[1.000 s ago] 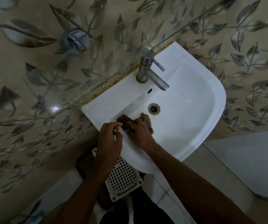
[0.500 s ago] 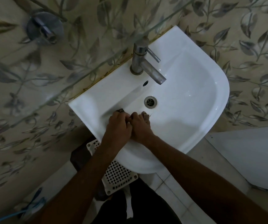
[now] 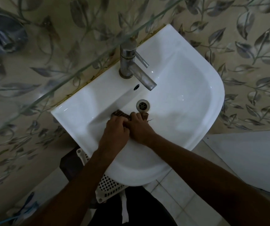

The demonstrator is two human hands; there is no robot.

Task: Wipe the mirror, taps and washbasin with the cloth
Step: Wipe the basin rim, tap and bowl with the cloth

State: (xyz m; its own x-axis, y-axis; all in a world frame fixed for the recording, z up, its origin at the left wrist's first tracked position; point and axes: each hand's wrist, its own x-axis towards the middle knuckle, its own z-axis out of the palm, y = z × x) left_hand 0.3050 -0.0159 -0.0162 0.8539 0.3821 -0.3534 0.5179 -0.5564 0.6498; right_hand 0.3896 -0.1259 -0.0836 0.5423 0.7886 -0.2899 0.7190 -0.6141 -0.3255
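Pretty dim bathroom here. The wall [image 3: 253, 62] is beige tile with a grey leaf-and-vine pattern all over, and a glass shelf edge [image 3: 88, 62] cuts diagonally across the upper left. There's a blurry chrome wall fitting [image 3: 2, 33] up in the top left corner. The floor [image 3: 176, 198] is pale square tile, and a white perforated plastic basket [image 3: 108, 188] pokes out from under the front of the basin.

The washbasin [image 3: 188, 88] is white, rounded at the front, mounted against the wall with a yellowish sealant line along the back. A steel single-lever tap [image 3: 131, 62] stands at the back rim, spout angled over the bowl, with the overflow hole [image 3: 136, 87] just under it and the drain [image 3: 142, 105] a bit further down.

Both hands are in the bowl, side by side and touching, pressed onto a dark brownish cloth [image 3: 121, 114] on the left inner slope just below and left of the drain. The left hand [image 3: 114, 131] is curled down over it, the right hand [image 3: 139, 126] too, so the grip on both sides is clenched around the cloth, bits of it sticking out past the fingers.

Compared to half a second back: hands basically in the same spot by the drain, but more of the cloth shows above the left hand now. The camera has tipped, so the wall fitting sits nearer the left edge.
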